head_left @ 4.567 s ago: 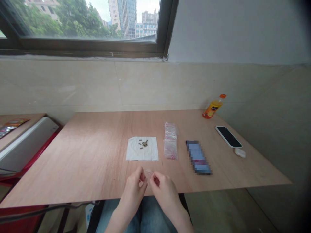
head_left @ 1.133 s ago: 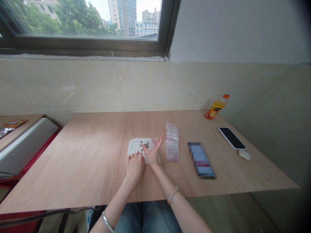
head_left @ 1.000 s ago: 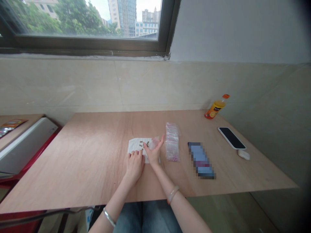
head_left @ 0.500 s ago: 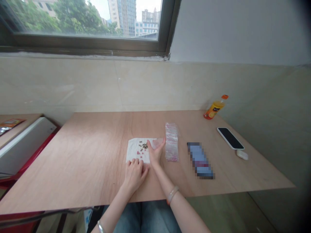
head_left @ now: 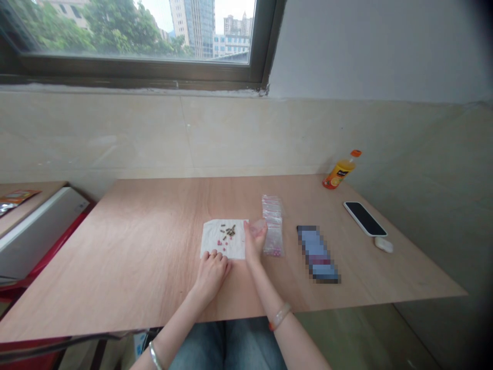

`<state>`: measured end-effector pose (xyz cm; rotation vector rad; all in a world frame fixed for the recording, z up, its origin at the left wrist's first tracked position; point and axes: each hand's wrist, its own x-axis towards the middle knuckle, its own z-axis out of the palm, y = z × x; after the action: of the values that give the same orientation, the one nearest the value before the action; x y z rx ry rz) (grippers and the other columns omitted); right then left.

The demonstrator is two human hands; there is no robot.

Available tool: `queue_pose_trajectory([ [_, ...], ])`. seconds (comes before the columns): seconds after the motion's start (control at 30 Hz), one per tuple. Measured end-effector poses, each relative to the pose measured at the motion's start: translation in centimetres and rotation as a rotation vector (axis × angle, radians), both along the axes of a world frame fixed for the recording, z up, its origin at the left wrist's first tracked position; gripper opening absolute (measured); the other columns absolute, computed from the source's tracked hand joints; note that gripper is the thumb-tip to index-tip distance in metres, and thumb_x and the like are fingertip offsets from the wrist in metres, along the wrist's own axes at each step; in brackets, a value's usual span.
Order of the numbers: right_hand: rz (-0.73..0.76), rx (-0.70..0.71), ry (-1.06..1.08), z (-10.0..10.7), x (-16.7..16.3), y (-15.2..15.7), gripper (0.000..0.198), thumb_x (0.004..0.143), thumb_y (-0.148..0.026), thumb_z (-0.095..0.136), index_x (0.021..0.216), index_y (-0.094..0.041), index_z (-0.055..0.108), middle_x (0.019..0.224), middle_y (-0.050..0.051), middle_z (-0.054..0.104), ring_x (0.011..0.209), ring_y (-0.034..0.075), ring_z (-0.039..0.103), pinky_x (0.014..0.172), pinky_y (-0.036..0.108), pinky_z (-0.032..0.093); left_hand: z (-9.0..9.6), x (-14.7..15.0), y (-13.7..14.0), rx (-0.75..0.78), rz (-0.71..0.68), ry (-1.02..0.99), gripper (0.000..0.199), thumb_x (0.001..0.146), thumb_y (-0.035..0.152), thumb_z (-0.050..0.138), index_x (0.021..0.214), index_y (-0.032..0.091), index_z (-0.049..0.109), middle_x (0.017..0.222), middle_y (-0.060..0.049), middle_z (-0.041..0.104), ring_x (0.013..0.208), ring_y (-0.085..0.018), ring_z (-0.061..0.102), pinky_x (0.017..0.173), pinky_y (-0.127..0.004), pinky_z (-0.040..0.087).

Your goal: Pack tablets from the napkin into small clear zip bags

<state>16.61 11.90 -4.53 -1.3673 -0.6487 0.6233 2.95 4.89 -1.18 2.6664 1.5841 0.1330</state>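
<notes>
A white tissue or cloth [head_left: 208,239] lies flat on the table, with several dark greenish capsule-like pieces [head_left: 230,231] and several small pink pieces [head_left: 220,242] scattered on it. My left hand [head_left: 211,270] rests palm down at its near edge, fingers lying on the border, holding nothing. Just past the right edge, my right hand [head_left: 254,244] has its thumb and fingers around a pinkish, see-through thing [head_left: 257,226] that looks like a small plastic bag. Its underside is hidden by the hand. Right beside that hand lies a row of overlapping clear zip bags [head_left: 272,223], pink pieces showing at the near end.
A blurred-out phone-shaped device [head_left: 318,254] lies to the right of the bags. Farther right are a white-edged phone [head_left: 365,219] and a small white case [head_left: 384,245]. An orange juice bottle [head_left: 341,170] stands at the back right, by the wall.
My right hand has shifted right, off the tissue, and the pinkish thing has moved with it. My left hand has barely moved; its thumb is now tucked closer in.
</notes>
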Motion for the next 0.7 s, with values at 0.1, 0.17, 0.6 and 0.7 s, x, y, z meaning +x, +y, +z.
queue_pose_trajectory([
  [0.1, -0.033, -0.004, 0.252, 0.5, 0.8, 0.3, 0.049, 0.068, -0.044, 0.068, 0.106, -0.017, 0.055, 0.093, 0.006, 0.068, 0.090, 0.021, 0.065, 0.076, 0.033, 0.053, 0.3, 0.6, 1.2, 0.061, 0.022, -0.028, 0.026, 0.096, 0.030, 0.043, 0.088, 0.015, 0.063, 0.094, -0.012, 0.067, 0.093, -0.027, 0.056, 0.078, -0.039, 0.036],
  [0.17, -0.004, -0.009, 0.435, 1.1, 1.4, 0.2, 0.036, 0.064, -0.039, 0.069, 0.091, -0.016, 0.058, 0.083, 0.005, 0.068, 0.083, 0.020, 0.066, 0.073, 0.032, 0.054, 0.4, 1.2, 2.0, 0.077, 0.014, -0.034, 0.024, 0.095, 0.031, 0.044, 0.092, 0.016, 0.062, 0.096, -0.012, 0.065, 0.095, -0.028, 0.055, 0.078, -0.039, 0.036],
  [0.6, 0.393, -0.167, 0.451, 4.0, 2.0, -1.8, 0.036, 0.054, -0.036, 0.078, 0.077, -0.012, 0.065, 0.061, 0.000, 0.065, 0.052, 0.011, 0.057, 0.049, 0.021, 0.043, 0.3, 1.1, 4.8, -0.189, 0.240, -0.936, 0.028, 0.093, 0.041, 0.040, 0.092, 0.018, 0.056, 0.084, -0.005, 0.063, 0.078, -0.018, 0.060, 0.070, -0.031, 0.046],
  [0.7, 0.578, -0.147, 0.380, 4.3, -0.1, -1.0, 0.043, 0.057, -0.034, 0.078, 0.091, -0.013, 0.063, 0.069, 0.002, 0.069, 0.057, 0.014, 0.061, 0.050, 0.022, 0.045, 0.9, 0.1, 6.7, -0.404, 0.359, -1.239, 0.038, 0.083, 0.050, 0.050, 0.096, 0.015, 0.058, 0.080, -0.006, 0.065, 0.069, -0.016, 0.062, 0.058, -0.026, 0.046],
])
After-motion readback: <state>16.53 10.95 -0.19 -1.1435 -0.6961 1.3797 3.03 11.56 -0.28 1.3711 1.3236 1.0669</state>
